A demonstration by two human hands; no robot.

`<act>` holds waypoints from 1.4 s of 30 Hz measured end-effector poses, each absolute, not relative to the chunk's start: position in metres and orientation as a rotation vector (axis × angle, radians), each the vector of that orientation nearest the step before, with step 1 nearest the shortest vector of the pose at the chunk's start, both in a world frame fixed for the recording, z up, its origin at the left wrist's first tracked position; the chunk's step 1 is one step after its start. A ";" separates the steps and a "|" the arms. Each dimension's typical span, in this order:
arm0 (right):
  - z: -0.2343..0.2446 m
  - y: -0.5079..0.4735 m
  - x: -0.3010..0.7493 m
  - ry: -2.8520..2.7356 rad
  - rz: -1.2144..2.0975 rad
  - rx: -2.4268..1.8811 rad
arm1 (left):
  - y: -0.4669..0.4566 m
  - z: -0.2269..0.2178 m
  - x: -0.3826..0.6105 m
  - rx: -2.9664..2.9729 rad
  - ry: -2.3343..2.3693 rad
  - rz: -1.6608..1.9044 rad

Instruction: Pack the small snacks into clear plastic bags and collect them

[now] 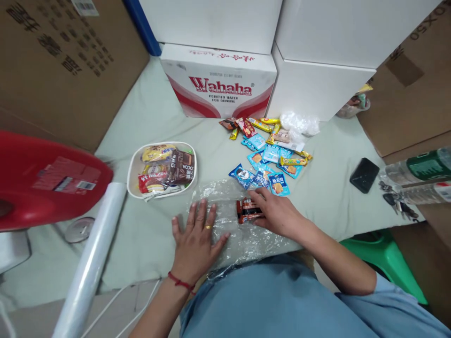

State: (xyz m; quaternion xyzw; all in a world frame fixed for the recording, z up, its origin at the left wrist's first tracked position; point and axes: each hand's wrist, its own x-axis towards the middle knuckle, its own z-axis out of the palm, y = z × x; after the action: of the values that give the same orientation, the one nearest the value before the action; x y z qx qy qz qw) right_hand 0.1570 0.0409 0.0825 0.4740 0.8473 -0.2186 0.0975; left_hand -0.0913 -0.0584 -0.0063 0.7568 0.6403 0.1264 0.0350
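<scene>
A sheet of clear plastic film (pixel 222 206) lies crinkled at the front of the table, close to my body. My left hand (pixel 197 241) rests flat on its left part, fingers spread, holding nothing. On the film's middle is a small snack packet (pixel 244 210) in a brown and black wrapper. The fingers of my right hand (pixel 280 213) are closed on the packet's right end, which they partly hide. Just beyond lie several blue snack packets (pixel 261 178). Left of the film stands a white tub (pixel 131 173) filled with packaged snacks.
More small snacks (pixel 259 124) and bunched clear plastic (pixel 299 123) lie before a Wahaha carton (pixel 225 94). A film roll (pixel 93 258) and a red object (pixel 45 178) are at left. A black case (pixel 364 175), keys (pixel 398 202) and bottles (pixel 419 166) sit at right.
</scene>
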 end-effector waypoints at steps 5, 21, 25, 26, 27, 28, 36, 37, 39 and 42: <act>0.081 0.041 0.148 2.537 -0.618 1.315 | -0.062 -0.011 -0.092 2.322 1.968 0.334; 0.091 0.043 0.124 2.628 -0.561 1.143 | -0.062 -0.014 -0.094 2.303 1.934 0.376; 0.075 0.041 0.123 2.639 -0.624 1.073 | -0.062 -0.012 -0.095 2.286 1.931 0.308; 0.074 0.041 0.125 2.643 -0.640 1.068 | -0.062 -0.012 -0.095 2.284 1.932 0.296; 0.073 0.042 0.127 2.649 -0.647 1.061 | -0.062 -0.012 -0.095 2.285 1.934 0.292; 0.073 0.042 0.128 2.654 -0.644 1.052 | -0.061 -0.012 -0.095 2.287 1.937 0.289; 0.073 0.045 0.125 2.659 -0.500 1.014 | -0.062 -0.013 -0.095 2.298 1.943 0.288; 0.074 0.046 0.125 2.652 -0.497 1.038 | -0.061 -0.013 -0.095 2.291 1.944 0.286; 0.073 0.046 0.125 2.650 -0.500 1.081 | -0.061 -0.014 -0.095 2.281 1.948 0.284; 0.071 0.043 0.123 2.656 -0.531 1.084 | -0.061 -0.014 -0.097 2.282 1.946 0.314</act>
State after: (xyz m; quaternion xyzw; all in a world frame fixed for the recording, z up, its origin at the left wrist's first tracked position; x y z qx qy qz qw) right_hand 0.1232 0.0432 0.0711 0.3692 0.9047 -0.1810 0.1116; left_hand -0.0968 -0.0613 -0.0141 0.7553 0.6440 0.1039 0.0631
